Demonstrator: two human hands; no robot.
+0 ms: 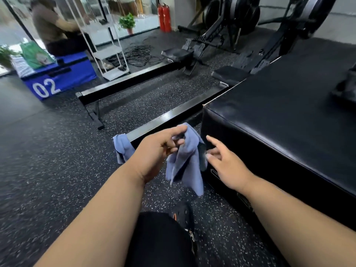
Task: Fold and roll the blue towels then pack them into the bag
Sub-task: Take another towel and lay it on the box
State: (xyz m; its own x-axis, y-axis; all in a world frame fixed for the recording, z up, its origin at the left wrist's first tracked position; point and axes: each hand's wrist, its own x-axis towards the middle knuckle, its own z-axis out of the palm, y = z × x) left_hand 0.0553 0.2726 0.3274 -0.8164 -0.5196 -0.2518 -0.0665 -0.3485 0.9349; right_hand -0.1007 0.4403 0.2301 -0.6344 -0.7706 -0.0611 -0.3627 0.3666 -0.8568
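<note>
Black padded box, rowing machines (two), blue "02" box

White "02" — on the blue box's side.

Soft matt cloth on the blue towel, speckled rough rubber on the floor, smooth glossy leather-like skin over the black box, shiny metal rail beside it
</note>
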